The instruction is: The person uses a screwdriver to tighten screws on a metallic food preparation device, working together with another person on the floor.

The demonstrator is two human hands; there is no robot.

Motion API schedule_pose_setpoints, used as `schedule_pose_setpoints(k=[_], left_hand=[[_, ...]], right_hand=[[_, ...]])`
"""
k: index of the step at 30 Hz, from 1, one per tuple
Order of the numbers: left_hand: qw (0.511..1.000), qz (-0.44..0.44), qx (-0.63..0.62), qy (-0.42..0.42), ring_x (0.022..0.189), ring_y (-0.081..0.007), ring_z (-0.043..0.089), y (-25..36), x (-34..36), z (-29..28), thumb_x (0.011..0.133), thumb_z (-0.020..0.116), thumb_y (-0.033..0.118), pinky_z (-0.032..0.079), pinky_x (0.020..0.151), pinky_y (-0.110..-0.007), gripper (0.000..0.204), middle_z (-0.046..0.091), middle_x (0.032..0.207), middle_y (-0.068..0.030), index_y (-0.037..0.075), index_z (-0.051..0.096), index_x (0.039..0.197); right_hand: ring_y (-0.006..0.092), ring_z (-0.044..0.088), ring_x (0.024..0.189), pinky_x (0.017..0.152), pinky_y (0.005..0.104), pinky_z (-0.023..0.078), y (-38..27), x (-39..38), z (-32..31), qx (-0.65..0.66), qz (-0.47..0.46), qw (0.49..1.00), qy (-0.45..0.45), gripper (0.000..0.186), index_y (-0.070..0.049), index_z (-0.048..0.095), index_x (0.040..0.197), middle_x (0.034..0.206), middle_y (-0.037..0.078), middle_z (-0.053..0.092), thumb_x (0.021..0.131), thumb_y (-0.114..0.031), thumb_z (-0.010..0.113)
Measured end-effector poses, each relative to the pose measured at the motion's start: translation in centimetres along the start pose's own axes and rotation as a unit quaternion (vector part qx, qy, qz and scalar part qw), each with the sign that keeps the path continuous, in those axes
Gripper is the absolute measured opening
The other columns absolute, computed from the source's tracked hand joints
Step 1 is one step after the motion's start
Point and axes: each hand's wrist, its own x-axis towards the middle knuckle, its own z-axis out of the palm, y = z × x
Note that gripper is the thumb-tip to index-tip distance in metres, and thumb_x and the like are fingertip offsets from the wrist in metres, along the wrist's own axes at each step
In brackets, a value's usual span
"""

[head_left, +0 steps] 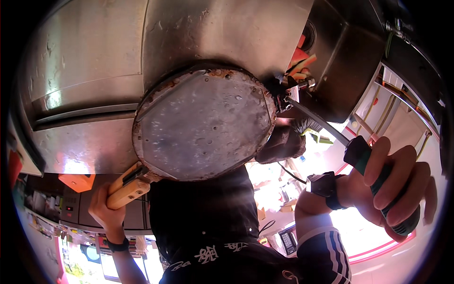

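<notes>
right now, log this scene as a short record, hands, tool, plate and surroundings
plate: round grey metal, rusty rim
left grip: closed on the plate's wooden handle
right grip: closed on a screwdriver
screwdriver tip: at the dark fitting on the plate's right edge, contact unclear
surroundings: steel counter beyond the plate, dark sink to the right
</notes>
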Motion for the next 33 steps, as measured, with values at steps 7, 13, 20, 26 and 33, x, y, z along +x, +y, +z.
schedule_pose_setpoints(k=[7, 13, 20, 26, 33], left_hand=[[1.0, -0.005, 0.002, -0.002, 0.066, -0.0337, 0.061, 0.3, 0.2, 0.1, 0.065, 0.07, 0.018, 0.048, 0.057, -0.039, 0.026, 0.061, 0.075, -0.0112, 0.004, 0.062, 0.086], [1.0, -0.004, 0.004, 0.004, 0.066, -0.0336, 0.061, 0.0, -0.1, 0.0, 0.065, 0.07, 0.018, 0.048, 0.057, -0.038, 0.027, 0.062, 0.076, -0.0111, 0.003, 0.062, 0.086], [1.0, -0.01, 0.002, -0.001, 0.067, -0.0337, 0.062, 0.1, 0.0, 0.1, 0.064, 0.07, 0.017, 0.049, 0.058, -0.038, 0.028, 0.062, 0.076, -0.0115, 0.003, 0.063, 0.087], [1.0, 0.0, 0.005, 0.006, 0.066, -0.0345, 0.061, 0.0, 0.0, 0.1, 0.064, 0.069, 0.017, 0.048, 0.058, -0.039, 0.028, 0.061, 0.075, -0.0119, 0.003, 0.062, 0.088], [1.0, 0.003, 0.004, 0.009, 0.065, -0.0348, 0.06, 0.4, 0.2, 0.1, 0.065, 0.069, 0.017, 0.047, 0.057, -0.039, 0.027, 0.06, 0.073, -0.0119, 0.004, 0.062, 0.087]], right_hand=[[0.0137, 0.054, 0.068, 0.065, 0.0307, 0.038, 0.3, 0.0, -0.5, 0.009, -0.006, 0.999, 0.052, 0.051, -0.014, 0.056, 0.085, 0.09, 0.002, 0.051, 0.058, -0.042, 0.089], [0.0103, 0.054, 0.081, 0.067, 0.0276, 0.038, -0.4, 0.8, -1.3, 0.001, 0.061, 0.993, -0.102, 0.03, -0.021, 0.068, 0.076, 0.079, -0.003, 0.06, 0.069, -0.047, 0.079], [0.0133, 0.054, 0.064, 0.064, 0.0289, 0.039, 0.3, 0.4, -1.4, 0.027, -0.01, 1.0, 0.005, 0.054, -0.012, 0.057, 0.084, 0.084, 0.001, 0.055, 0.055, -0.043, 0.091], [0.0123, 0.053, 0.066, 0.063, 0.0283, 0.038, 0.2, 1.4, -1.0, -0.01, 0.006, 0.999, -0.034, 0.027, -0.016, 0.061, 0.08, 0.078, -0.001, 0.056, 0.074, -0.039, 0.075], [0.0114, 0.051, 0.054, 0.05, 0.025, 0.038, 0.0, 1.1, -1.1, -0.027, -0.003, 0.999, 0.026, 0.047, -0.013, 0.056, 0.079, 0.075, -0.001, 0.053, 0.067, -0.054, 0.077]])
